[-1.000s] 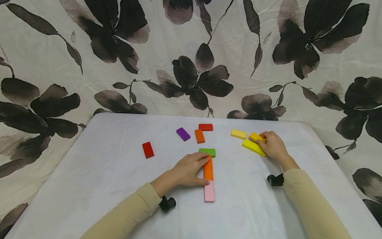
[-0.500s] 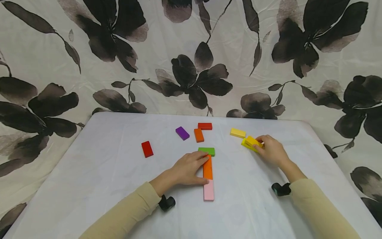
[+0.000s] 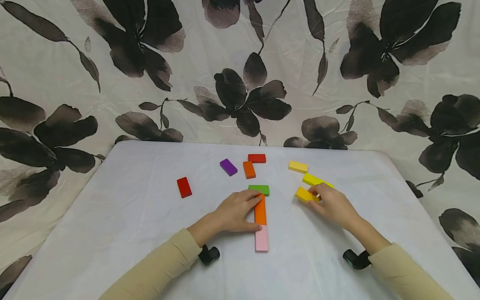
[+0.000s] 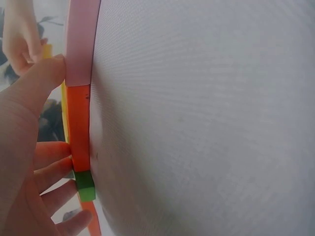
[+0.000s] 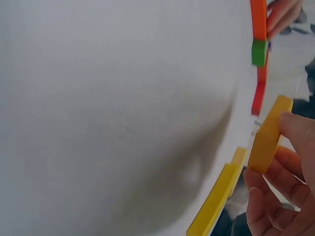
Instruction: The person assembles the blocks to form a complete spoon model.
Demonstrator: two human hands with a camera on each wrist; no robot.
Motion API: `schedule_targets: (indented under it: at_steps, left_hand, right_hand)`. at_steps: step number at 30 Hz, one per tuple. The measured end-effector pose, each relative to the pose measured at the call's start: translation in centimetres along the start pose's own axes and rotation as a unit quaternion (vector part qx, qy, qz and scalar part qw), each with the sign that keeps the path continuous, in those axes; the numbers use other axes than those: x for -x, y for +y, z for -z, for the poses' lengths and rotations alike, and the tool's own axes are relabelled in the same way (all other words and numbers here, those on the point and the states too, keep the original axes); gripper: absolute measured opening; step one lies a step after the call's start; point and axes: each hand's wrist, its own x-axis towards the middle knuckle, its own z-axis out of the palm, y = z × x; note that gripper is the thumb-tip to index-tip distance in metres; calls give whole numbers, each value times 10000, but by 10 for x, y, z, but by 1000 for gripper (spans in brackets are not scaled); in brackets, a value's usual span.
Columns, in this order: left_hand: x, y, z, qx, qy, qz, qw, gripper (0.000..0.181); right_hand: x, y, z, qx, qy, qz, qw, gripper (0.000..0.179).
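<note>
My right hand (image 3: 335, 207) pinches a deep-yellow wooden block (image 3: 303, 194) between thumb and fingers. In the right wrist view that block (image 5: 268, 136) is raised off the cloth, its shadow falling below. A longer bright-yellow block (image 3: 314, 179) lies just beyond it. My left hand (image 3: 233, 211) rests at a line of blocks with its fingers spread. Its thumb touches where the pink block (image 3: 261, 240) meets the orange block (image 3: 260, 213), while its fingertips touch the orange one's far end and the green block (image 3: 263, 189). The green block lies crosswise at the top of that line.
Towards the back of the white-covered table (image 3: 150, 258) lie a pale-yellow block (image 3: 298, 166), a red block (image 3: 256, 158), a dark-orange block (image 3: 249, 170) and a purple block (image 3: 228, 167). Another red block (image 3: 184, 187) lies to the left. Flowered cloth (image 3: 157, 121) hangs behind.
My right hand has lifted the deep-yellow block from behind the bright-yellow one and carried it over it, towards me and to the left. The left hand stays in place.
</note>
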Motion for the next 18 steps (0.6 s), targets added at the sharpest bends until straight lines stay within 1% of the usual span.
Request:
schedule_targets:
  at_steps: [7,14,18]
  left_hand:
    - [0,0,0,-2,-19,15,10000,78]
    - [0,1,0,-22,-82,77,9999,78]
    - [0,1,1,11,-93,95,9999,78]
  right_hand:
    - [17,-20,-3,84,-135,200,9997,31]
    - [36,-39,-8,-149,-124,345,9992,27]
    - [46,-51,-11,-288,-247,374,9986,25]
